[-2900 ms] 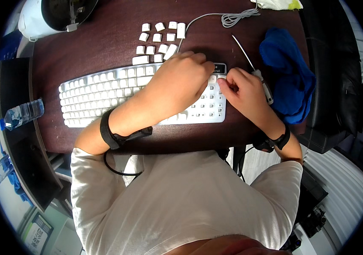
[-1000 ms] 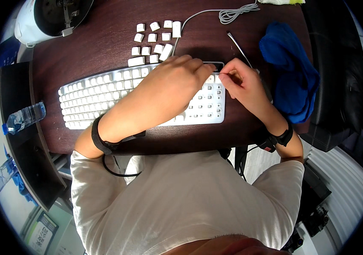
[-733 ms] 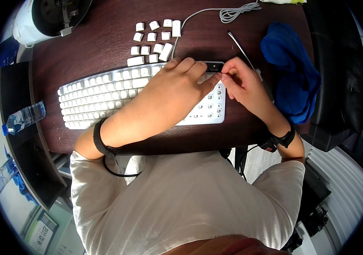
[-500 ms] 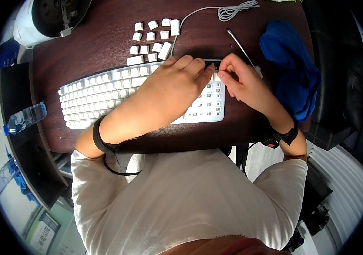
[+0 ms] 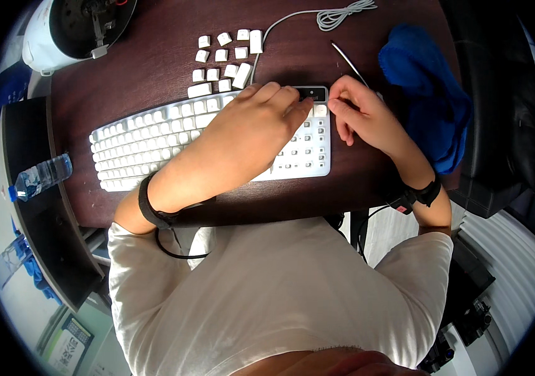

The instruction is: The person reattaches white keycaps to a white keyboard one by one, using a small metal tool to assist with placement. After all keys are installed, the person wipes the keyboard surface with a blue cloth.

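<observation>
Fingertip work at right end of keyboard (image 5: pixel 148 150), flat on dark surface (image 5: pixel 123 81), seems in hand; bare switches (image 5: pixel 308 139) show there. Left hand (image 5: pixel 260 120) curls over it, pinch hidden, cannot tell. Right hand (image 5: pixel 366 118): thumb, forefinger nearly meeting beside far corner. Next move likely calls for precise alignment. Loose keycaps (image 5: pixel 221 55), coiled cable (image 5: pixel 342 16) beyond; blue cloth (image 5: pixel 424 94) right.
</observation>
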Action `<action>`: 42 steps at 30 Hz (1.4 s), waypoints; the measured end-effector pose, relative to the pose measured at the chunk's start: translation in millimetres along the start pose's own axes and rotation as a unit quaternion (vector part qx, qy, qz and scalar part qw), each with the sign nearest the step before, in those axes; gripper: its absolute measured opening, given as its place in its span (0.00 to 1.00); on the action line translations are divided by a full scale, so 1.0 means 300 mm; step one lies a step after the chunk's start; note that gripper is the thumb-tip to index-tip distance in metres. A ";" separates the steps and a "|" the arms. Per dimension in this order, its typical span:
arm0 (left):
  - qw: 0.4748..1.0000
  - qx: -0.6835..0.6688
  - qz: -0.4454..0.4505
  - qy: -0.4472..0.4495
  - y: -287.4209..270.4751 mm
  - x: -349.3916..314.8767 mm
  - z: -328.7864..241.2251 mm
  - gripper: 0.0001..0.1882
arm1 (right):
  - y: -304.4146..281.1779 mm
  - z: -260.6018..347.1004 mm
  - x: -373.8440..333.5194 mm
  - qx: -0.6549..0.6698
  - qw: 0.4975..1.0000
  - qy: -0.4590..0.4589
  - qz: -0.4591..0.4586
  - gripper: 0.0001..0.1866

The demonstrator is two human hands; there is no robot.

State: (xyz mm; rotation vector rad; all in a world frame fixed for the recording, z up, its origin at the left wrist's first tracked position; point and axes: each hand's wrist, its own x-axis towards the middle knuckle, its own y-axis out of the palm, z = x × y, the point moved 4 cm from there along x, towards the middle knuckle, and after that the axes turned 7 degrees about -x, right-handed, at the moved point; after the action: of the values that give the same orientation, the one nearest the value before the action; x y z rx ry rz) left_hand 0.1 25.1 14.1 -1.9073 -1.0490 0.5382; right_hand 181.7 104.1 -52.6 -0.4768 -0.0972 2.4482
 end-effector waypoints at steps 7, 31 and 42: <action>1.000 -0.019 0.004 -0.009 -0.005 0.003 0.011 0.34 | -0.007 0.005 0.001 0.033 0.999 0.015 -0.029 0.05; 0.996 -0.070 0.035 -0.051 -0.046 0.004 0.048 0.31 | 0.018 0.038 -0.024 -0.084 0.995 -0.014 -0.051 0.10; 0.995 -0.081 0.028 -0.053 -0.034 0.003 0.059 0.30 | 0.036 0.054 -0.025 -0.217 0.960 -0.156 -0.084 0.08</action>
State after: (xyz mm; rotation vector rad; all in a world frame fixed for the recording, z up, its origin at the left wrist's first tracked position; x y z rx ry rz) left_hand -16.4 37.3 13.4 -2.0739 -1.1391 0.6068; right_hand 175.2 91.7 -37.1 -0.2473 -0.7863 2.3093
